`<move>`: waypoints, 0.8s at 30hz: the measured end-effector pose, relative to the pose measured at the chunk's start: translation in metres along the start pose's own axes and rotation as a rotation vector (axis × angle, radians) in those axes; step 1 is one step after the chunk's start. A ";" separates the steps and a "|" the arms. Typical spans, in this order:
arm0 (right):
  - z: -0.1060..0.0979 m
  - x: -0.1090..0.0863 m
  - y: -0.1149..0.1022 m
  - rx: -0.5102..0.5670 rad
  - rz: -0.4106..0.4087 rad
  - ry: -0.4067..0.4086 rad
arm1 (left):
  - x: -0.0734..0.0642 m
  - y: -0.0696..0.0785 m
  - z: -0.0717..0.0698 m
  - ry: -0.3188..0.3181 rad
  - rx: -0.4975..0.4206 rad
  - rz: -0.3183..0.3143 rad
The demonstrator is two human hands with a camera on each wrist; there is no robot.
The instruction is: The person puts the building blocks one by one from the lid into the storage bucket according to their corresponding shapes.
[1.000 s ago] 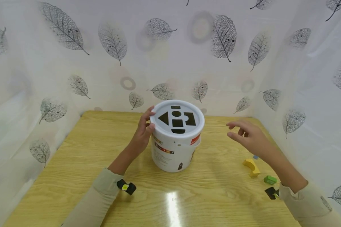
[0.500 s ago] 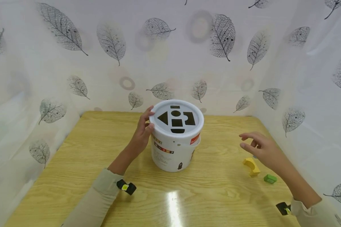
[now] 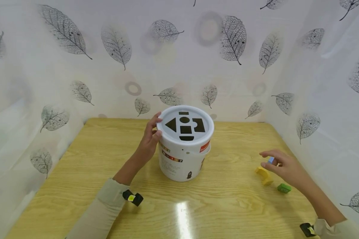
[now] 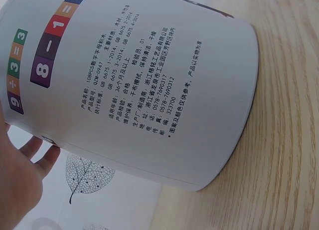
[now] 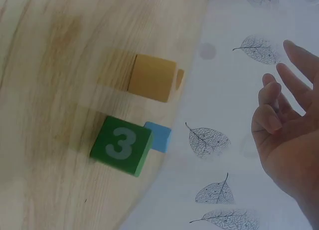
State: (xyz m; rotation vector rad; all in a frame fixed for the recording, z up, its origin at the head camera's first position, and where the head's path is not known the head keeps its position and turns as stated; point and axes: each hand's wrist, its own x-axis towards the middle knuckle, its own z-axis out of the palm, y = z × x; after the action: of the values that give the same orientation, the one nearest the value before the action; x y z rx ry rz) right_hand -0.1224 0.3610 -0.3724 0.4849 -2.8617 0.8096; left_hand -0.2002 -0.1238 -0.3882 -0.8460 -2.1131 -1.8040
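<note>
A white bucket with printed labels stands upright mid-table. Its light lid has cut-out shapes: triangle, circle, squares and an arch form. My left hand grips the bucket at the lid's left rim, thumb in front and fingers behind. Over the table's right side hovers my right hand, fingers loosely bent and apart, holding nothing. A blue block shows between its thumb and index finger in the head view. Close by lie a yellow arch block and a green block, marked with a 3.
The wooden table carries the bucket and blocks. Pale sheeting with leaf prints rises along its back and both sides. A white carrying handle hangs against the bucket's right side.
My right hand has moved right and toward me, from beside the bucket to over the blue block. The left hand keeps its place on the bucket.
</note>
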 end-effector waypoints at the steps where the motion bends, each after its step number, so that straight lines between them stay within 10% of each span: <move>1: 0.000 -0.002 0.003 -0.001 0.002 -0.011 | 0.000 0.000 0.000 -0.001 -0.002 -0.001; 24: 0.004 -0.022 0.057 0.135 0.009 -0.237 | 0.001 0.001 0.000 0.000 0.002 0.019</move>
State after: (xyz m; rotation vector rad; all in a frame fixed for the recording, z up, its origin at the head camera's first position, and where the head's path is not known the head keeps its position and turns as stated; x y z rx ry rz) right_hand -0.1217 0.4110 -0.4082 0.6231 -3.0368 1.0162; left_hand -0.2001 -0.1235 -0.3871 -0.8628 -2.0994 -1.7919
